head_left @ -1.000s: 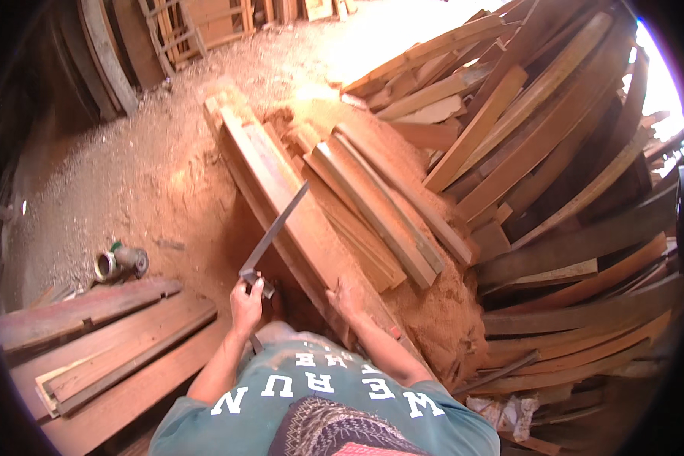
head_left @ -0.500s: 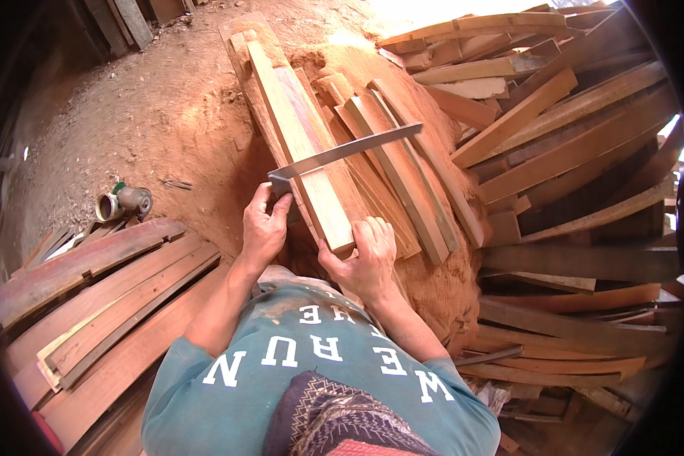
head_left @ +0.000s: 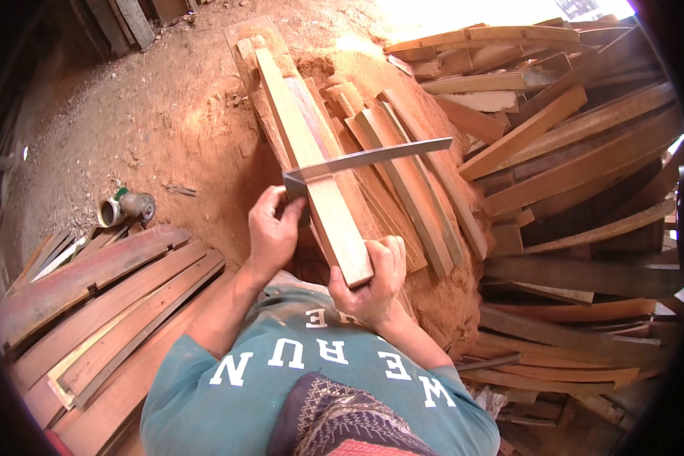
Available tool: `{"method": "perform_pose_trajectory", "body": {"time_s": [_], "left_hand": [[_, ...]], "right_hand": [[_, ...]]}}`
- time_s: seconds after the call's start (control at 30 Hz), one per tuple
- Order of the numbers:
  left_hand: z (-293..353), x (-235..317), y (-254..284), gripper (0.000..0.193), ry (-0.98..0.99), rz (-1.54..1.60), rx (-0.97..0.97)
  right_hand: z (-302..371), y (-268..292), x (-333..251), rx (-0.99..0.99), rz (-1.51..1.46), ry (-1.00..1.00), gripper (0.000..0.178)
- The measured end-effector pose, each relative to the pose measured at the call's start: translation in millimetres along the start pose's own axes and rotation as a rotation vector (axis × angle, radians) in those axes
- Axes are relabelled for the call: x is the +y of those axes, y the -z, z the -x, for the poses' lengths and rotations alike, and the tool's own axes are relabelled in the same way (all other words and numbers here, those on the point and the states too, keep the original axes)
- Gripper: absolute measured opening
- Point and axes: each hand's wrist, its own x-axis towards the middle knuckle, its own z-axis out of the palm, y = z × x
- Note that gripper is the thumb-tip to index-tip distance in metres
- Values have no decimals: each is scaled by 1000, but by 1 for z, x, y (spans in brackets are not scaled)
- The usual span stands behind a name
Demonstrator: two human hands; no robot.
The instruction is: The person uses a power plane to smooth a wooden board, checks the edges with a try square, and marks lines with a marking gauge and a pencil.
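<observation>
Across the pale strip [head_left: 340, 224], I see the square [head_left: 374, 156] already laid, left hand [head_left: 273, 234] pinching it, right hand [head_left: 381, 286] gripping the strip, unmarked as far as I can tell

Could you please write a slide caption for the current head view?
Left hand holds a try square across a wooden strip; right hand grips the strip's near end.

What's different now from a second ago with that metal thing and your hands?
The metal square swung rightward: its blade now crosses over the wooden strip. The right hand now grips the strip's near end. The left hand still holds the square, and the planks at left stayed put.
</observation>
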Motion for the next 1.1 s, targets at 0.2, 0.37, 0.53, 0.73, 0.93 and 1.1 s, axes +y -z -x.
{"method": "perform_pose_trajectory", "body": {"time_s": [0.2,0.37,0.53,0.73,0.93,1.1], "left_hand": [[-233,-176,44,26,74,-66,268],[-388,-299,71,32,234,-419,350],[-428,-325,33,30,244,-418,225],[-439,-330,21,32,180,-409,173],[-447,-348,22,33,153,-340,123],[-447,-354,21,38,41,-402,150]], "right_hand": [[-17,6,9,3,-8,-8,49],[-26,16,13,-2,21,-64,49],[-34,19,14,21,36,-63,56],[-46,22,7,-29,63,-105,61],[-55,22,8,-3,39,-95,59],[-56,22,6,-22,19,-102,59]]}}
